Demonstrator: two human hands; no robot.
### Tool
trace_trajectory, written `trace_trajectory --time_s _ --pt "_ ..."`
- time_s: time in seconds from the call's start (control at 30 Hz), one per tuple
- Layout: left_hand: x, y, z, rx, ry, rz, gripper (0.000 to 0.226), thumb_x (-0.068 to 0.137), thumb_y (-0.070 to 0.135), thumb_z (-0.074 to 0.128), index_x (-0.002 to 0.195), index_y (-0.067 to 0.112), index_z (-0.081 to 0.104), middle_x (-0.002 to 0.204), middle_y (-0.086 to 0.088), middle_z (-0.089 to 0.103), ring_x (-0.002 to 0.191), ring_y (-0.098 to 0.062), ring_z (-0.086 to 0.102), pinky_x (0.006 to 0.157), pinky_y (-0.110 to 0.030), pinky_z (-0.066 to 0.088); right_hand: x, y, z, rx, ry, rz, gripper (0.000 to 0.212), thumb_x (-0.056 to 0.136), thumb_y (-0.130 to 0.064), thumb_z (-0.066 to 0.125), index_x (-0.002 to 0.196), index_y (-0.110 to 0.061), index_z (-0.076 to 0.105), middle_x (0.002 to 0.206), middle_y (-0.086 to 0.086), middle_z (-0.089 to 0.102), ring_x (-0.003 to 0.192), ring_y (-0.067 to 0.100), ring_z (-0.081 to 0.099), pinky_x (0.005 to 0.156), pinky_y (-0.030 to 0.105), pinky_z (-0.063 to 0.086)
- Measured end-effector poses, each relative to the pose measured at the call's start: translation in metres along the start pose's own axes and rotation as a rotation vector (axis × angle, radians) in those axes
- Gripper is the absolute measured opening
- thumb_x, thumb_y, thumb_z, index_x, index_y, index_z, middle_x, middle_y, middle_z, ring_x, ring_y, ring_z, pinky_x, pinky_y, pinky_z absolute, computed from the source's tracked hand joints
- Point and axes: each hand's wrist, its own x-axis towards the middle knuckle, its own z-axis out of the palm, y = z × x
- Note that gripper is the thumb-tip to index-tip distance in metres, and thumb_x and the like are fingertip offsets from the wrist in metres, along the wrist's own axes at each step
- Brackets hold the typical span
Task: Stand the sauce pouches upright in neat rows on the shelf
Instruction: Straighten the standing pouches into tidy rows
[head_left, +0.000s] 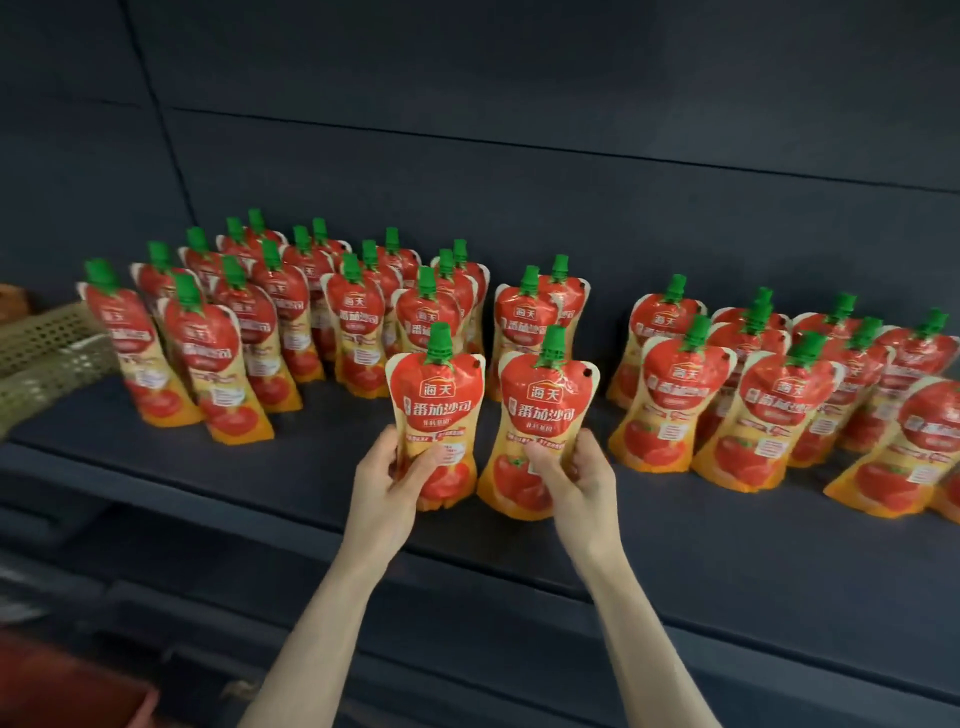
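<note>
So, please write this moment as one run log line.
left hand: grips left pouch | right hand: grips right pouch | both upright at shelf front

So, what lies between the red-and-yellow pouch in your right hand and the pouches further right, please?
Only a bare strip of dark shelf shows there, in the head view.

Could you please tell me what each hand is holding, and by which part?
The left hand grips the left pouch around its lower half; the right hand grips the right pouch the same way.
</note>
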Motion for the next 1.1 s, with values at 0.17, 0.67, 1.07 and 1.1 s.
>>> trace_trajectory --time_s 0.17,0.67,1.07,1.1 --pt "0.035 -0.007 -0.069 0.045 -0.03 0.031 0.023 0.087 0.02 0.061 0.105 0.033 0.056 0.106 0.01 0.066 0.099 -0.002 0.063 0.077 -0.017 0.052 0.015 0.014 0.078 -0.012 0.035 -0.034 0.013 0.088 -0.016 0.062 0.1 -0.017 0.059 0.095 -0.004 0.07 0.089 0.008 0.067 0.073 0.02 0.053" --pt "0.108 -0.044 -0.13 0.291 -0.254 0.025 0.057 0.08 0.025 0.071 0.127 0.024 0.039 0.122 0.006 0.05 0.113 -0.004 0.05 0.09 -0.017 0.043 0.042 0.042 0.154 -0.199 0.15 -0.033 0.039 0.084 -0.027 0.067 0.119 -0.032 0.051 0.122 0.005 0.056 0.114 0.014 0.057 0.09 0.031 0.05" --pt "0.111 -0.047 -0.128 0.378 -0.058 0.095 0.059 0.081 0.021 0.069 0.131 0.012 0.038 0.129 -0.005 0.054 0.121 -0.019 0.051 0.096 -0.031 0.045 0.045 0.045 0.155 -0.348 0.161 -0.025 0.039 0.086 -0.011 0.065 0.118 -0.018 0.044 0.104 -0.018 0.058 0.094 -0.006 0.057 0.072 0.001 0.044" --pt "0.111 -0.047 -0.127 0.397 -0.046 0.091 0.062 0.081 0.022 0.07 0.133 0.012 0.037 0.13 -0.005 0.053 0.122 -0.019 0.05 0.098 -0.033 0.045 0.045 0.045 0.156 -0.358 0.147 -0.02 0.04 0.086 -0.011 0.065 0.118 -0.019 0.043 0.105 -0.017 0.058 0.095 -0.006 0.057 0.073 0.002 0.045"
